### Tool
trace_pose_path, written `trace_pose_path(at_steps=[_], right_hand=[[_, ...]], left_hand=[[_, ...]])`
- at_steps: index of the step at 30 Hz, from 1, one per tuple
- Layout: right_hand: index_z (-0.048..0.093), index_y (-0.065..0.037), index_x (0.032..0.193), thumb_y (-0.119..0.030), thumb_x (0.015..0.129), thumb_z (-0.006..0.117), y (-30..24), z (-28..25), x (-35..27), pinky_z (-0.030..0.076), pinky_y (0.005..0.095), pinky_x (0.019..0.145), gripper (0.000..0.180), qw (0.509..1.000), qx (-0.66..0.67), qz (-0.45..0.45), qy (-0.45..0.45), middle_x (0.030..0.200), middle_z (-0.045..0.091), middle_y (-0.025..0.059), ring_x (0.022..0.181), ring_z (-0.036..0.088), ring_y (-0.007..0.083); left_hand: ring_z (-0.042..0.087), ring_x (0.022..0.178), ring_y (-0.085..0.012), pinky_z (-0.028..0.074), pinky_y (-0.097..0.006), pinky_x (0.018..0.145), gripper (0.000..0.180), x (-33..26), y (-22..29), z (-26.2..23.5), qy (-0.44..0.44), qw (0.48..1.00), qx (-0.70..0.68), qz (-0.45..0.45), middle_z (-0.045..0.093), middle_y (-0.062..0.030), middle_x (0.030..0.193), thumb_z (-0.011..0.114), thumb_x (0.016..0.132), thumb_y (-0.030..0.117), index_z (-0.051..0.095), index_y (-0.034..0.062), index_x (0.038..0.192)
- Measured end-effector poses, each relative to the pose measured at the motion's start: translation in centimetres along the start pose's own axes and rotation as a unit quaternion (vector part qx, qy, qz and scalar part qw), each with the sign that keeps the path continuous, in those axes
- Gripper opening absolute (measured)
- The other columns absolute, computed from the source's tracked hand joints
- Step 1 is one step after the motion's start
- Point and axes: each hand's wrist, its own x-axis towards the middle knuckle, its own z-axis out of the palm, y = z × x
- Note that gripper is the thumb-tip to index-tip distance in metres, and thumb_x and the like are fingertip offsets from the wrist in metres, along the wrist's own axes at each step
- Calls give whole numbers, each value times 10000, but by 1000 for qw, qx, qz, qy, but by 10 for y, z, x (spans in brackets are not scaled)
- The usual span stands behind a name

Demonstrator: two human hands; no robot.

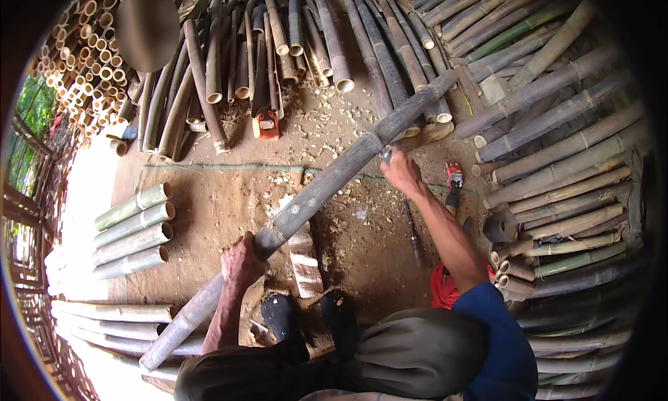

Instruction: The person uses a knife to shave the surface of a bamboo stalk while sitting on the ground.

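Nearest the viewer, the seated person's knees flank a pair of dark shoes (280, 319) dusted with shavings. The left grip (241, 263) closes around a dark bamboo pole (335, 174), which runs diagonally from lower left to upper right, crossing above a pale wooden piece (304, 265) on the ground. To the right lie a red cloth (442, 288) and, a little beyond, a slender dark rod (413, 235); to the left, four short bamboo sections (132, 235) lie side by side. Farther along the pole, the right grip (402, 173) is curled at its side near a joint; how far it closes, and whether it holds a tool, cannot be told. Beyond, among scattered shavings, sits an orange tool (266, 125). Farthest, loose poles (330, 36) line the ground, with stacked bamboo (89, 57) seen end-on at upper left.
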Motion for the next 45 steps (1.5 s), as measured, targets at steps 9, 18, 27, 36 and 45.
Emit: trace_pose_path(at_steps=[9, 18, 27, 36, 45], right_hand=[[628, 17, 1178, -239, 966, 714, -6, 17, -7, 591, 491, 634, 344, 989, -42, -138, -18, 850, 752, 238, 750, 756, 396], [600, 0, 1155, -249, 925, 724, 0, 12, -17, 599, 545, 693, 361, 988, -91, -114, 40, 887, 745, 286, 784, 745, 468], [615, 34, 1123, -202, 984, 699, 32, 10, 3, 571, 435, 553, 286, 1000, 3, -10, 10, 750, 701, 179, 622, 691, 293], [595, 27, 1135, -142, 1007, 654, 36, 16, 9, 546, 361, 488, 220, 996, 60, 44, 40, 768, 700, 126, 604, 680, 215], [585, 55, 1248, -146, 989, 664, 8, 5, -4, 597, 384, 593, 337, 991, 81, 103, -14, 825, 752, 181, 711, 750, 258]], left_hand=[[756, 935, -375, 595, -480, 850, 612, 13, -23, -20, -54, 998, -19, 9, 772, -189, 970, 903, 590, 299, 688, 73, 1116], [607, 1170, -349, 418, -509, 1063, 732, -28, 7, 20, 153, 983, 94, 25, 629, -165, 1210, 867, 706, 221, 507, 63, 1324], [659, 1074, -390, 477, -512, 987, 551, 2, 0, 34, 103, 992, 60, 42, 672, -188, 1075, 807, 685, 146, 544, 47, 1159], [740, 954, -397, 579, -499, 860, 571, 12, 3, 7, 1, 999, 20, 34, 753, -200, 997, 878, 634, 256, 626, 37, 1098], [759, 933, -362, 596, -464, 850, 648, 26, -7, -4, -86, 995, -15, 46, 773, -190, 962, 917, 578, 316, 701, 48, 1127]])
